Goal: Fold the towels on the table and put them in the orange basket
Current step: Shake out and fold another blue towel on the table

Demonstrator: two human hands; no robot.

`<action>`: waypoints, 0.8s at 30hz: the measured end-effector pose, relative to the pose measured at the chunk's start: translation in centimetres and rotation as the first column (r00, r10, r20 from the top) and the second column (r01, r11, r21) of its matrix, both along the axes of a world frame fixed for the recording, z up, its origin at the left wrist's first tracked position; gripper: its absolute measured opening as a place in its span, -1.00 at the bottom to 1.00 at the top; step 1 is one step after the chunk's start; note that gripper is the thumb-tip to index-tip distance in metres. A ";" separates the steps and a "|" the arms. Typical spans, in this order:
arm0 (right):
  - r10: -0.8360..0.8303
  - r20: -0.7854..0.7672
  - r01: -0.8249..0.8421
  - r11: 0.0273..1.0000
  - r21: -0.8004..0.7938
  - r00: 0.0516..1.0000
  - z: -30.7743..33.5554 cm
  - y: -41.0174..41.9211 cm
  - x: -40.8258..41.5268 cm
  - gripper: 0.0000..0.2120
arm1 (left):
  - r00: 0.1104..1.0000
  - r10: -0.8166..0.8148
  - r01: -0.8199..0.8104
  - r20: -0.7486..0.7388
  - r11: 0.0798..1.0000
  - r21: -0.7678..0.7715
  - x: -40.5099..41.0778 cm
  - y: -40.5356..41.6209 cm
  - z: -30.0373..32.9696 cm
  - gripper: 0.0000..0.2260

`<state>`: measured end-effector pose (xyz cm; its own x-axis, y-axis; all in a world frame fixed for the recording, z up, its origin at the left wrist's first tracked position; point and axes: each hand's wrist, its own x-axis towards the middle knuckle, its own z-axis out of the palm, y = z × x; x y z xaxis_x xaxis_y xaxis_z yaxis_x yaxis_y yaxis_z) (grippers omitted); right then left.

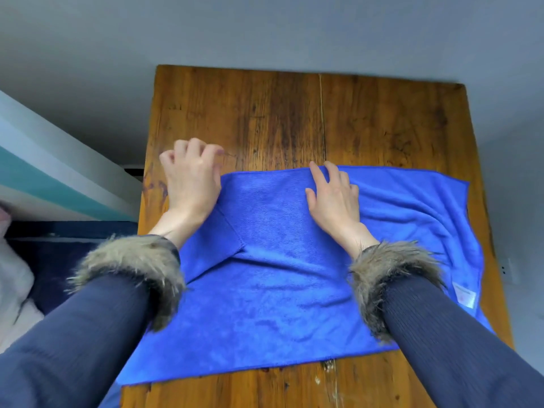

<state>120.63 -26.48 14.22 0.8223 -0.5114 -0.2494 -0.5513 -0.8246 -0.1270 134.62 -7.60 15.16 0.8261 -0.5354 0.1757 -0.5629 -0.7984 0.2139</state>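
A blue towel (282,290) lies spread on the wooden table (265,113), with one left corner folded inward. A white label shows near the towel's right edge. My right hand (334,200) rests flat on the towel near its far edge, fingers straight. My left hand (191,178) sits at the towel's far left corner with its fingers curled over the table; whether it holds the cloth is hidden. No orange basket is in view.
The table's left edge stands close to a white and teal striped surface (59,178). A dark blue surface with pale fabric (14,284) lies at the lower left. Grey floor (265,30) surrounds the table. The table's far half is bare wood.
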 end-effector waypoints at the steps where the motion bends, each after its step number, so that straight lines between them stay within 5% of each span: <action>1: -0.017 0.020 0.016 1.000 0.012 1.000 -0.1 -0.1 -0.1 -0.49 | 0.999 0.044 -0.045 -0.014 0.998 -0.040 -0.2 -0.6 0.4 -0.79; 5: -0.077 0.109 0.073 0.996 0.045 0.991 -1.0 0.6 -3.3 -0.52 | 0.972 -0.233 0.234 0.020 0.968 -0.091 -6.2 -2.9 -0.7 -0.74; 8: -0.155 0.103 0.154 0.988 0.023 0.983 -1.8 0.0 -7.0 -0.52 | 0.916 -0.381 0.385 -0.126 0.923 0.011 -10.9 -4.0 -2.8 -0.66; 10: -0.200 0.056 0.201 0.980 0.003 0.978 -2.1 -1.7 -9.3 -0.49 | 0.893 -0.375 0.412 -0.251 0.904 0.115 -12.0 -5.0 -4.1 -0.51; 14: -0.237 -0.070 0.238 0.971 0.002 0.969 -2.4 -6.6 -12.2 -0.45 | 0.889 -0.369 0.430 -0.270 0.875 0.221 -11.8 -6.8 -5.9 -0.43; 24: -0.120 -0.072 0.125 0.989 0.075 0.990 -2.5 -13.7 -14.5 -0.39 | 0.901 -0.369 0.416 -0.230 0.884 0.213 -14.7 -14.1 -4.8 -0.47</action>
<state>106.10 -40.17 11.67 0.7348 -0.5835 -0.3457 -0.6569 -0.7393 -0.1483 119.91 -21.74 10.38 0.5431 -0.8284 -0.1371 -0.8126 -0.5596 0.1628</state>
